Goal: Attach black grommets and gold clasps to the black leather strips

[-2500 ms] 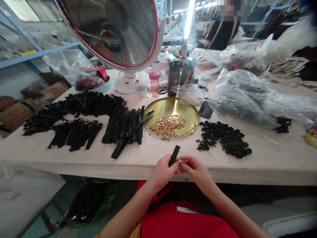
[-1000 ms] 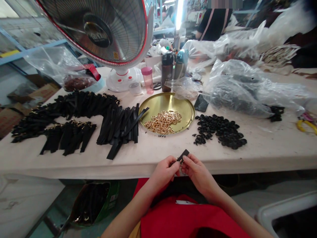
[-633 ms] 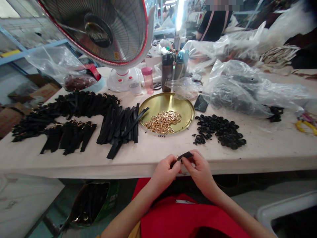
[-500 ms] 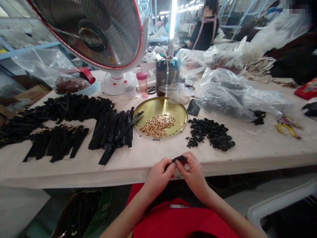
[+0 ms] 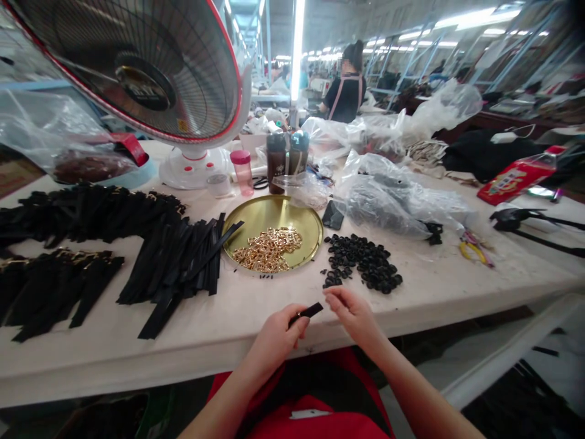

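Note:
My left hand pinches a short black strap at the table's front edge. Close to the strap's right, my right hand hovers with its fingers curled together near the pile of small black rings; whether it holds anything is hidden. Behind the hands lies a round gold tray with a heap of gold metal clips. Loose black straps are spread left of the tray. Further left lie rows of black straps with gold ends.
A large fan stands at the back left beside a pink cup and two dark bottles. Plastic bags lie behind the rings, yellow pliers to the right. A person works at a far table.
My right hand has let go of the strap and moved right toward the black rings. My left hand keeps the strap. The view has swung to the right.

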Demonstrator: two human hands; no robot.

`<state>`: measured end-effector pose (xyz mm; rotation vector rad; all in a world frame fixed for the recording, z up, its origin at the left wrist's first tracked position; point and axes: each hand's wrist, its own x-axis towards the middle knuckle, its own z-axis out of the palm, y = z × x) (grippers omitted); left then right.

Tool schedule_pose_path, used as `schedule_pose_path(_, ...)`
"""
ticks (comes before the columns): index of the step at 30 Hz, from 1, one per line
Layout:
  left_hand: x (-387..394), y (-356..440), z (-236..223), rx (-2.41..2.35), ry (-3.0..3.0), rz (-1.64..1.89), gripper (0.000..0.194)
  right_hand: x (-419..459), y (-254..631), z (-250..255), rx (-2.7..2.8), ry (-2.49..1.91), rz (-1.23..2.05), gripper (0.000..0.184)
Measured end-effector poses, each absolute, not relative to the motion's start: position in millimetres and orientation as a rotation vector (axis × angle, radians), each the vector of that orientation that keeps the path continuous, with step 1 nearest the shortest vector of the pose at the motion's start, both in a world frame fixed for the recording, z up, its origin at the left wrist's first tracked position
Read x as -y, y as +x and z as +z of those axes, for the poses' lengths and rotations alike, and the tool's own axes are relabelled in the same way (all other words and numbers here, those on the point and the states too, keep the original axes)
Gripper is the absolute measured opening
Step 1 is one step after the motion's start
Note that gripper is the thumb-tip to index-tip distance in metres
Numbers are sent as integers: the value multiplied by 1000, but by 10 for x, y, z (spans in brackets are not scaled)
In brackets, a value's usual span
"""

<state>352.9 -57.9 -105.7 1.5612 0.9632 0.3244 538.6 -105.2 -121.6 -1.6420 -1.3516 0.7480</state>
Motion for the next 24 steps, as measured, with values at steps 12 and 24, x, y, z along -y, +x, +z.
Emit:
schedule_pose_path(12,598,3414,-1188,-1111,1408,373,31,676,6074,-1222,1740,-2199,143,19)
schedule_pose_path(24,653,3375,-1192,-1096,1429,354,28,493,5976,-1231,1873,-2208,158,6)
